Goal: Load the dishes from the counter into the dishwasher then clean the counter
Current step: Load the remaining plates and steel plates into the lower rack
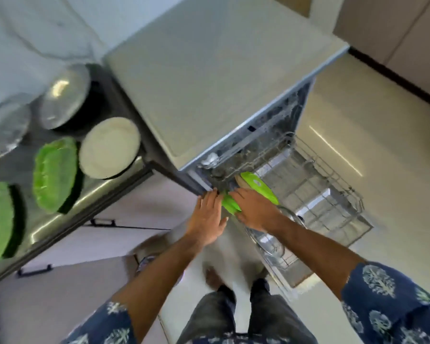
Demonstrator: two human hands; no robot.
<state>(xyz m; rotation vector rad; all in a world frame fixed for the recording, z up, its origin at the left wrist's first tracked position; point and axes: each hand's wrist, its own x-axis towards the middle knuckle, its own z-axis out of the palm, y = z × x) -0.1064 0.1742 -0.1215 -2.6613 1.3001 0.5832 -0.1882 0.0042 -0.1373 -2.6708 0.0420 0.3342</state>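
Head view: we seat a green plate (230,203) in the rack (333,187), right hand (253,209) gripping it, left hand (207,219) flat alongside. Next, we judge, a counter (60,219) plate.

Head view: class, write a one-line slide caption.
Both hands set green plates into the dishwasher rack; more plates wait.

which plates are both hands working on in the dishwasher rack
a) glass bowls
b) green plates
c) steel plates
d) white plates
b: the left hand and right hand rest on green plates standing in the rack; the white plate sits on the counter.
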